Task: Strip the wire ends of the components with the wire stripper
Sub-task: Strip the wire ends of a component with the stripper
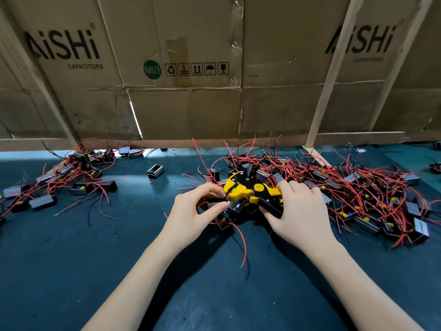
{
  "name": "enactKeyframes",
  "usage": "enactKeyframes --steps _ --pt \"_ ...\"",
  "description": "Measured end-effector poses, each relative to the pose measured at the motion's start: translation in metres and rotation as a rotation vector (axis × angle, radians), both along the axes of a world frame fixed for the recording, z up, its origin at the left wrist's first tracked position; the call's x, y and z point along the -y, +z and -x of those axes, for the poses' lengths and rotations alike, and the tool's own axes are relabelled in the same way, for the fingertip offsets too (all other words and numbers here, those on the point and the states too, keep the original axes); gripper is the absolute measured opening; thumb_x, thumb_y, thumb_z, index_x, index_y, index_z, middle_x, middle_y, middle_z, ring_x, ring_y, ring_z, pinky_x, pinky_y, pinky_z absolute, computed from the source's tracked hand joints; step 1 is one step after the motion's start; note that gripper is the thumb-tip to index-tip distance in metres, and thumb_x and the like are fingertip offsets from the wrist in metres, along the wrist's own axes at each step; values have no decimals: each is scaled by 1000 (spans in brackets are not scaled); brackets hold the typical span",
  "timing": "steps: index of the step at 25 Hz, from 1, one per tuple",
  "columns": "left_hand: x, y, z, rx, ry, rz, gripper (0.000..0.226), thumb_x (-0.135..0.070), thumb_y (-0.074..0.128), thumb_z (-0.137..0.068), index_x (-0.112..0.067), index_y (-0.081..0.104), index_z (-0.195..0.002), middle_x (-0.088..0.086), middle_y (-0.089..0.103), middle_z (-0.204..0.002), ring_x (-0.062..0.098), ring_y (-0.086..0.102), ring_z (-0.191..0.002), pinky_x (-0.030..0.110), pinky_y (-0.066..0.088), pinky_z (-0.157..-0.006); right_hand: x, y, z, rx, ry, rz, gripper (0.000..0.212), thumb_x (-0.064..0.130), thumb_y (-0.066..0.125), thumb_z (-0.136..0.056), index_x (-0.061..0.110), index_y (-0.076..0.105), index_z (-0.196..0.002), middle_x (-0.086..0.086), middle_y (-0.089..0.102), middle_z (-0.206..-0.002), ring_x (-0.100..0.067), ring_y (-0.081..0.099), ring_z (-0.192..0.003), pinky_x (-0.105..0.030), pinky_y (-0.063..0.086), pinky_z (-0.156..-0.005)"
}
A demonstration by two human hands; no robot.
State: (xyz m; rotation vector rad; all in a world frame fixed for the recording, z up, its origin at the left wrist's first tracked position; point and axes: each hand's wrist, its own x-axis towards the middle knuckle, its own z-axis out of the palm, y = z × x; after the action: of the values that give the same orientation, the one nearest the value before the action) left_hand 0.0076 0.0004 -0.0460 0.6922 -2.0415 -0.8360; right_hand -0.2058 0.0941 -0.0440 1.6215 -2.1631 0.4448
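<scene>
Spanning the background, cardboard boxes [181, 68] stand beyond the table [71, 259]. Right hand [298, 211] fingers curl round the wire stripper [250, 191]; left hand [193, 211] fingers pinch a component [235, 207] at its yellow head.

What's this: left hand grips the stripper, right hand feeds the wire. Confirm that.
Hands are swapped. In the head view the right hand grips the stripper by its handles, and the left hand pinches the wire end at the stripper's head, beside the component.
</scene>
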Motion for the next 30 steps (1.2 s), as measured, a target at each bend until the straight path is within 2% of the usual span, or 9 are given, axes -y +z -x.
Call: enactKeyframes --steps 8,13,16,18,20,23,25,27,30 --pt "2 -4 0 42 18 9 12 -24 77 -83 -22 68 -90 -12 71 -88 11 68 -87 22 52 -83 -3 7 1 -20 9 -24 49 67 59 -79 19 58 -88 1 63 -84 -25 63 -86 -37 33 -74" --pt "1 -5 -1 73 23 -66 22 -26 80 -80 -23 60 -90 -11 72 -84 6 69 -83 28 53 -85 -3 6 3 20 -62 -83 46 71 55 -78 27 40 -79 4 65 -84 -23 65 -88 -31 29 -62" --pt "0 -4 -1 71 66 -83 27 -29 81 -79 -23 57 -91 -15 72 -79 7 67 -79 24 50 -82 -1 1 4 -40 -99 -73 46 72 56 -76 28 52 -89 3 64 -90 -23 64 -92 -33 36 -69" --pt "1 -4 -1 57 108 -91 29 -28 82 -78 -22 57 -91 -14 70 -78 5 66 -78 21 48 -81 0 -3 5 -108 -102 -3 57 65 67 -73 16 61 -102 -5 62 -89 -30 61 -87 -39 37 -74" --pt "3 -4 -2 55 143 -110 30 -29 82 -77 -23 57 -91 -14 71 -77 4 65 -77 21 47 -79 0 -5 9 -89 -123 129 57 58 75 -70 9 61 -97 -9 59 -84 -33 58 -81 -40 37 -72" --pt "4 -4 -3 63 167 -111 31 -29 82 -77 -24 55 -89 -12 71 -76 2 63 -73 12 44 -69 2 -5 14 -49 -131 239 54 60 70 -75 11 59 -96 -8 59 -86 -33 57 -82 -41 36 -72" --pt "3 -5 -2 66 159 -85 30 -26 83 -77 -21 56 -88 -11 67 -79 0 64 -74 7 41 -69 3 -4 12 10 -66 291 57 66 57 -79 12 60 -100 -6 60 -89 -32 57 -84 -40 36 -73" --pt "3 -6 -2 89 147 -45 25 -25 82 -78 -20 59 -86 -10 67 -82 1 65 -80 7 42 -71 3 -4 8 41 -12 263 63 71 46 -79 15 61 -103 -3 60 -90 -30 57 -87 -40 36 -75" --pt "4 -6 0 73 137 -59 14 -23 79 -81 -19 66 -85 -9 71 -84 5 66 -81 16 48 -77 4 -7 5 -8 10 162 60 68 58 -77 14 62 -102 -2 59 -89 -30 57 -88 -40 37 -76"
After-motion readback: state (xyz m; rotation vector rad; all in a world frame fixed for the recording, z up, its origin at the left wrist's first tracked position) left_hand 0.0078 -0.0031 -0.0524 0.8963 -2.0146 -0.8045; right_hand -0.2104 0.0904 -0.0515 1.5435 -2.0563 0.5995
